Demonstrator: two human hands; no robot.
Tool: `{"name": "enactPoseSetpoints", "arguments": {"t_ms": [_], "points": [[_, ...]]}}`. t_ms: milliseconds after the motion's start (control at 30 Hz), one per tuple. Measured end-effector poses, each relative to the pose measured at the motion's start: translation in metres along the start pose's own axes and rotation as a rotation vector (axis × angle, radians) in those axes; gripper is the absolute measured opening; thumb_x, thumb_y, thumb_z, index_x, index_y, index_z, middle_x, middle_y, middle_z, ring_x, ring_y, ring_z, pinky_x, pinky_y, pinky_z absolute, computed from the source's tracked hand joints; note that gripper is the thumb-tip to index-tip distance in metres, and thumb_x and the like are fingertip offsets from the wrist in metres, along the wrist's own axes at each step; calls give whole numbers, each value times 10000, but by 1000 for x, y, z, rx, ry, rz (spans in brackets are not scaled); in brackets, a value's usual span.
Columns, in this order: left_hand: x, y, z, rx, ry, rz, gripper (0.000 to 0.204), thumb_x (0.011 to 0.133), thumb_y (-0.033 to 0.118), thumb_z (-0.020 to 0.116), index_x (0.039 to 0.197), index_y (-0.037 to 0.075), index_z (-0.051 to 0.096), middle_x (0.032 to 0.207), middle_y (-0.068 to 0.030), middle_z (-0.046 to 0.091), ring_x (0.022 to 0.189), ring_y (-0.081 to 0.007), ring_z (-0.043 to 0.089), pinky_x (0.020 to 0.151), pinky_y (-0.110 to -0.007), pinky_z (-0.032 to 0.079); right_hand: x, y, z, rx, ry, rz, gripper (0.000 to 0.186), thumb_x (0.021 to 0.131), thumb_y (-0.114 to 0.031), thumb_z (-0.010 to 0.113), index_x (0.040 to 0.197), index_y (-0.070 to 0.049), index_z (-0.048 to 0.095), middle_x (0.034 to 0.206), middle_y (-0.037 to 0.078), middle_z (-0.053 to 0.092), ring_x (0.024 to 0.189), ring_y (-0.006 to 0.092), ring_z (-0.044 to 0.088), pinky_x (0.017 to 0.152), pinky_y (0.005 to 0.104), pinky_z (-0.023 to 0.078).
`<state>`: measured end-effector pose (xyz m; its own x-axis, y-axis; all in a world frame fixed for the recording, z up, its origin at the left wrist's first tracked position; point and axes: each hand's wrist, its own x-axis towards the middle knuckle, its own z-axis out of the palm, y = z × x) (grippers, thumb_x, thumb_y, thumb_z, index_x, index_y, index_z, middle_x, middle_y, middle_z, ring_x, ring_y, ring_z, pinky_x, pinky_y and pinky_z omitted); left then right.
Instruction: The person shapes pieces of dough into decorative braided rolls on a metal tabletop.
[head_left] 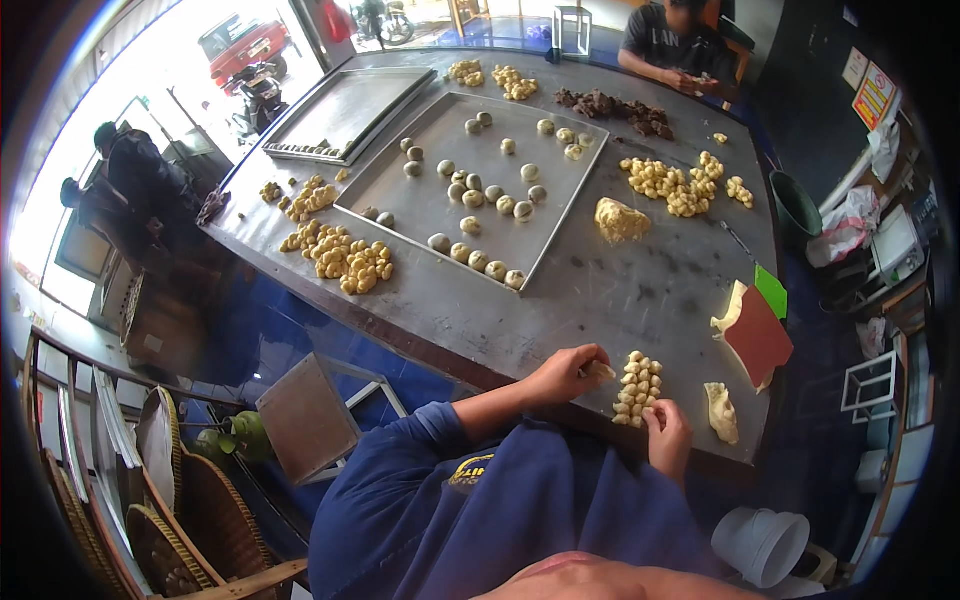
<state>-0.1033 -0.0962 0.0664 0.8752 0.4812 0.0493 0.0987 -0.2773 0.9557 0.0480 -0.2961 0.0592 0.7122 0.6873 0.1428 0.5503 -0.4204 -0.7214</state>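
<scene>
My left hand [572, 374] is at the table's near edge, its fingers curled round a lump of pale dough [601, 371]. Right of it lie small pale dough pieces [637, 385] in close rows. My right hand [668, 432] is at their near right corner, fingertips pinched together against the last pieces; what sits between those fingertips is too small to make out. Further right rests a longer strip of dough [721, 413]. Beyond that strip, a reddish-brown sheet [757, 340] partly covers more dough, beside a bright green scraper-like piece [770, 291].
A metal tray [420, 190] with scattered round balls fills the table's middle, another tray [350, 110] behind it. Piles of dough pieces [340, 258], a large dough lump [620, 221] and dark brown lumps [615, 110] lie around. A person [680, 50] sits at the far right.
</scene>
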Motion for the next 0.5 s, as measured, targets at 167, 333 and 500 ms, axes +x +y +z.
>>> {"name": "enactPoseSetpoints", "arguments": {"t_ms": [167,333,500], "points": [[0,9,7,-4,-195,-45,384,906,94,621,1274,13,546,922,-133,698,834,-199,687,729,-312,521,11,-40,-4,-18,76,-279,218,765,-1,725,979,-15,686,941,109,682,794,280,663,754,370,532],[1,33,13,-90,-231,-45,368,921,74,589,1279,6,535,919,-125,706,838,-161,685,730,-312,525,12,-32,12,18,-122,-498,238,810,-40,693,1045,-2,684,1028,165,679,947,331,645,844,404,508],[2,24,18,32,-152,51,198,902,39,577,1090,-9,617,871,-127,694,796,-197,687,717,-325,528,12,-33,13,245,-157,-214,142,847,-35,655,984,1,670,898,135,684,801,286,656,752,357,519]]}}
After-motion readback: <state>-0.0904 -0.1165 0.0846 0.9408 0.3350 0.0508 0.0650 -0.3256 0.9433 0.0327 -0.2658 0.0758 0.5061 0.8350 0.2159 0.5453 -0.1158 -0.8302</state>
